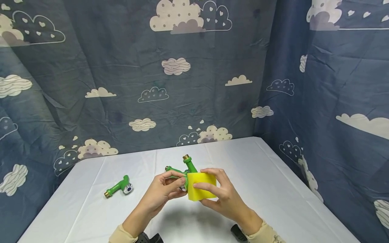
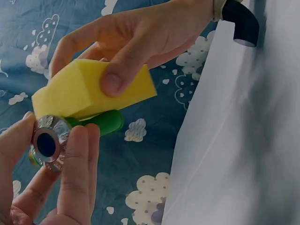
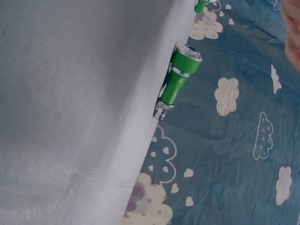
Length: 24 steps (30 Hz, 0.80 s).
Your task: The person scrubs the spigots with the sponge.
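Observation:
My left hand (image 1: 158, 192) pinches a green fitting near its chrome-ringed end (image 2: 50, 123), a dark round centre facing the left wrist view. My right hand (image 1: 225, 194) grips a yellow sponge (image 1: 194, 195) between thumb and fingers, its side touching the fitting. In the left wrist view the sponge (image 2: 65, 96) lies along the green body (image 2: 111, 122), partly covering it. A brass-tipped green stem (image 1: 190, 165) rises behind the sponge. Another brass-tipped green part (image 1: 173, 169) shows behind my left fingers; whether these join the held fitting, I cannot tell.
At the left of the white table (image 1: 243, 158) lies a green fitting (image 1: 120, 186) with a brass end and a chrome knob. The right wrist view shows a green and chrome piece (image 3: 176, 84) at the table's far edge. A cloud-patterned cloth (image 1: 197, 91) hangs behind.

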Each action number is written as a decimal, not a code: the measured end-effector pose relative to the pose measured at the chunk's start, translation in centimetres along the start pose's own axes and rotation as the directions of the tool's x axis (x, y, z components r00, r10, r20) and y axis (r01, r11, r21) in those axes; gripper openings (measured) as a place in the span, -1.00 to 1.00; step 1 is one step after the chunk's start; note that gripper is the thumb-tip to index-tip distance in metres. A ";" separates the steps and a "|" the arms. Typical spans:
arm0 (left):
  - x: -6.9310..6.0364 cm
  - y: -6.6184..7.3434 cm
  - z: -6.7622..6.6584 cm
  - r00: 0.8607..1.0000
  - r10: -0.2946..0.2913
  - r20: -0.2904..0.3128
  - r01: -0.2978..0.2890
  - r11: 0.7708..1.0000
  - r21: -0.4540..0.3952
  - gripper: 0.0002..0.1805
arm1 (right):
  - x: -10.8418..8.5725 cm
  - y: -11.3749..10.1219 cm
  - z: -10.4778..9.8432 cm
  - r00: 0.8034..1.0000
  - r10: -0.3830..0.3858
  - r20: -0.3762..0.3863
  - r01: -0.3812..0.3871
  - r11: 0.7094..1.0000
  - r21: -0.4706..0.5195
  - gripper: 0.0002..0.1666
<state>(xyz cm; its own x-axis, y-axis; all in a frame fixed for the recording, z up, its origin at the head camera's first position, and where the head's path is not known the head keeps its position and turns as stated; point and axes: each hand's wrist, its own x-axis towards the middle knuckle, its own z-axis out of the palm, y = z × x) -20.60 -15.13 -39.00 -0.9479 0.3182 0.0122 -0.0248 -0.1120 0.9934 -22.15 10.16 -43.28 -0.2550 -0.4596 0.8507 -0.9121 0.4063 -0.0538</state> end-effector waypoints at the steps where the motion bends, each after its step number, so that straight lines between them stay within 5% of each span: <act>1: 0.0 0.1 -0.1 1.000 0.001 0.009 -0.001 1.000 0.004 -0.65 | 0.0 0.0 0.0 1.000 0.009 0.005 -0.009 1.000 -0.011 -0.17; 12: -0.5 1.2 -1.5 0.995 0.029 0.094 -0.036 0.996 0.078 -0.54 | -0.5 0.4 0.0 0.991 0.112 -0.068 -0.117 0.989 -0.087 -0.20; 18: -0.7 1.9 -2.4 0.992 0.056 0.116 -0.072 0.987 0.142 -0.53 | -0.6 1.0 0.0 0.971 0.213 -0.105 -0.224 0.970 -0.097 -0.22; 24: -0.6 2.4 -2.7 0.997 0.065 0.048 -0.071 0.989 0.130 -0.63 | -0.7 1.2 -0.2 0.947 0.293 -0.134 -0.304 0.950 -0.069 -0.29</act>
<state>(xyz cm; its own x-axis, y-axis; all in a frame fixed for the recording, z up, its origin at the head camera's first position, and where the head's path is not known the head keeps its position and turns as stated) -20.91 -18.16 -36.93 -0.9312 0.3549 0.0824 0.0839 -0.0113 0.9964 -23.03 11.14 -43.84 -0.4655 -0.2100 0.8598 -0.7672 0.5801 -0.2737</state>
